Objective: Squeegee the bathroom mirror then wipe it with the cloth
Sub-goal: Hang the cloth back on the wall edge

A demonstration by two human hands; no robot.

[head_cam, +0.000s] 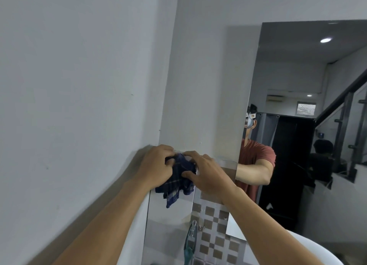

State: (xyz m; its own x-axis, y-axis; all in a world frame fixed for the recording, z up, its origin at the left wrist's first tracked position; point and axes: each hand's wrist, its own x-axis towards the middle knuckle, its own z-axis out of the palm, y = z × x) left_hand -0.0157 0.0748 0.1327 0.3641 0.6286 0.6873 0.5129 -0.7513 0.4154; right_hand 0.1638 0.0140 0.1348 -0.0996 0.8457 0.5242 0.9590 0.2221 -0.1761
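- The white basin [309, 245] curves in at the near right. Only its rim shows, and its inside is hidden behind the right forearm.
- A teal thing [189, 243] hangs from a chrome hook [193, 224] low in the middle, against the brown-and-white checked tiles [215, 243]. It is too blurred to tell what it is.
- The cloth [178, 182], dark blue with pale checks, is bunched between both hands at the wall corner, left of the mirror's lower left corner and apart from the glass.
- The left hand [156, 165] has its fingers curled round the cloth's upper left part.
- The right hand [206, 175] pinches the cloth's right side, thumb below and fingers bent over the top.
- The cloth's loose lower end hangs free over a pale glossy panel [168, 215]. I cannot tell whether the bunched part touches the wall behind it.
- The mirror [297, 82] fills the far right. Its left edge slants from the top down to just right of the right hand. It reflects a person in a red shirt, a stair rail and a dark cabinet.
- The plain grey wall [79, 86] runs along the whole left side, close beside the left forearm.
- Open room lies to the right, across the mirror face above the basin.
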